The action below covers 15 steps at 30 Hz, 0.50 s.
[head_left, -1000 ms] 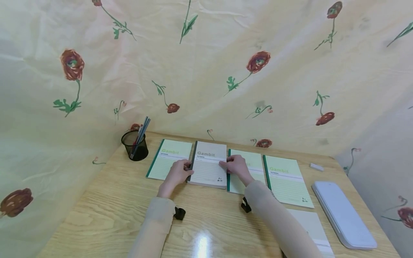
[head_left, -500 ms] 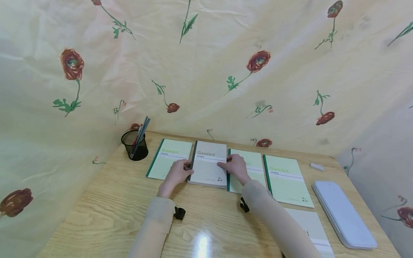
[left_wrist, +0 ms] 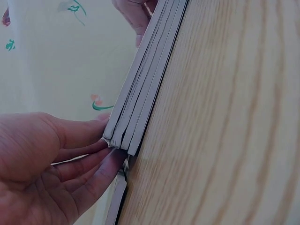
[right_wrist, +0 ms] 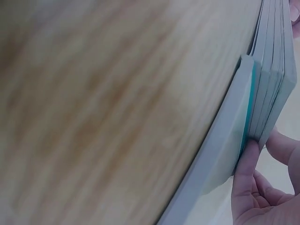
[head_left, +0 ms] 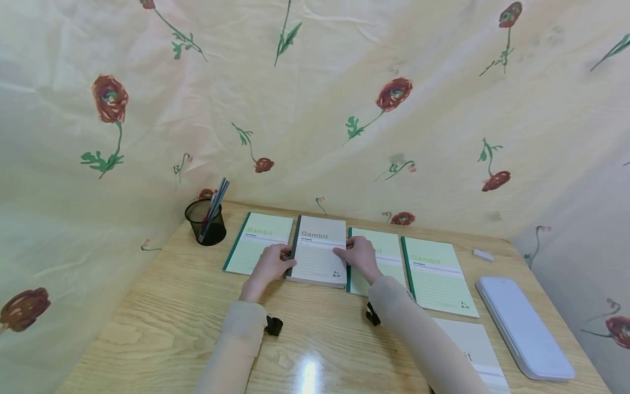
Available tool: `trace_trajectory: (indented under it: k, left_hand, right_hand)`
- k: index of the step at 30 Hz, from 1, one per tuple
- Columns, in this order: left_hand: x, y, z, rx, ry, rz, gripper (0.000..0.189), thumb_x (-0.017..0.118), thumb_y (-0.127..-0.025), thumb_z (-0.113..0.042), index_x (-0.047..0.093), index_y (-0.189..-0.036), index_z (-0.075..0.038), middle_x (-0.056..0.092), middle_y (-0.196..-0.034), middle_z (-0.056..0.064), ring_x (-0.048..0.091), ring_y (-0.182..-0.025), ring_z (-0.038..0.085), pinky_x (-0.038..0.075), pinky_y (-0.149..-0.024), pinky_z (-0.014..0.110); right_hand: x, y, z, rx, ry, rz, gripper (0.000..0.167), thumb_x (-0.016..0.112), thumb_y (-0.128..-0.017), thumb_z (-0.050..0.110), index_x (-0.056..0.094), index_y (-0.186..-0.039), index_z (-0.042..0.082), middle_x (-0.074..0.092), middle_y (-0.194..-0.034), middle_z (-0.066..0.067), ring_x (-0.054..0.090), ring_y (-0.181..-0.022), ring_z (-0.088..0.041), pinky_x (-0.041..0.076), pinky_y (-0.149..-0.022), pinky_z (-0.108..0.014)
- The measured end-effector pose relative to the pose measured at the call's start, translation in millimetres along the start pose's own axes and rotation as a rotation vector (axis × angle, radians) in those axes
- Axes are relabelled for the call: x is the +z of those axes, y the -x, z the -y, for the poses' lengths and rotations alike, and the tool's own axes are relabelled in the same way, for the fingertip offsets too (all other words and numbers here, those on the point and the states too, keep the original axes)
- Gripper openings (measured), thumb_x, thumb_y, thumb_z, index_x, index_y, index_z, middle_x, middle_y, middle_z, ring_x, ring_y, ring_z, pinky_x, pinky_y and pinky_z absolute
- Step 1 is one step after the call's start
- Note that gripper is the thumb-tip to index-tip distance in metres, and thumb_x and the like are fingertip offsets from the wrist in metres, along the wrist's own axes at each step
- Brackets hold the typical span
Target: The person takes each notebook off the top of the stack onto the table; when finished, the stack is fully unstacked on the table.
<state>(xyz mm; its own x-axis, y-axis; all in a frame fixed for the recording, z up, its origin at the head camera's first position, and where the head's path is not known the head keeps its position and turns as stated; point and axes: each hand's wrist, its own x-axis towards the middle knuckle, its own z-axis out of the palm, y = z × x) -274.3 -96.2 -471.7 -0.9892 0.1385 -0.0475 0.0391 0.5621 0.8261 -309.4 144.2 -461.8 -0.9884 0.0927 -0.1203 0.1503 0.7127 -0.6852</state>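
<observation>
A stack of several grey-covered notebooks (head_left: 317, 262), the top one printed "Gambit", lies between my two hands on the table, with dark spines to the left. My left hand (head_left: 268, 265) grips its left side; in the left wrist view the thumb is at the top cover and the fingers (left_wrist: 101, 180) are against the lower corner. From the other side my right hand (head_left: 361, 256) holds the right edge, thumb over the cover. Its fingers (right_wrist: 246, 164) press the stack's side in the right wrist view, beside a green-spined notebook (right_wrist: 234, 117).
Green notebooks flank the stack: one on the left (head_left: 253, 254), two on the right, including the far one (head_left: 440, 279). Another grey notebook (head_left: 479, 350) is partly under the right forearm. A mesh pen cup (head_left: 211, 234), a white eraser-like block (head_left: 483, 255) and a pale case (head_left: 524, 328) stand nearby.
My right thumb has shifted slightly left on the top cover, and the right forearm has moved a little left with it. The left hand and the notebooks look unmoved.
</observation>
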Motion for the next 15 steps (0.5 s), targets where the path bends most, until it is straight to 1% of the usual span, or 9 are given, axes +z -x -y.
trace_trajectory:
  k: [9, 15]
  left_hand:
    - [0.4, -0.6, -0.5, 0.007, -0.006, -0.002, 0.038, 0.071, -0.093, -0.008, 0.062, -0.128, 0.003, 0.067, -0.11, 0.015, 0.062, -0.093, 0.024, 0.055, -0.069, 0.032]
    - [0.5, 0.7, -0.9, 0.014, -0.004, -0.002, 0.036, 0.07, -0.093, -0.008, 0.063, -0.127, 0.003, 0.067, -0.11, 0.015, 0.062, -0.094, 0.024, 0.056, -0.067, 0.032]
  right_hand:
    - [-1.8, -2.2, -4.3, -0.001, -0.019, -0.008, 0.04, 0.079, -0.088, 0.024, 0.066, -0.114, -0.004, 0.068, -0.096, -0.014, 0.062, -0.072, -0.019, 0.052, -0.063, -0.028]
    - [-5.1, -1.9, -7.1, -0.002, -0.041, -0.005, 0.041, 0.079, -0.088, 0.022, 0.064, -0.115, -0.005, 0.066, -0.099, -0.015, 0.062, -0.077, -0.021, 0.051, -0.064, -0.028]
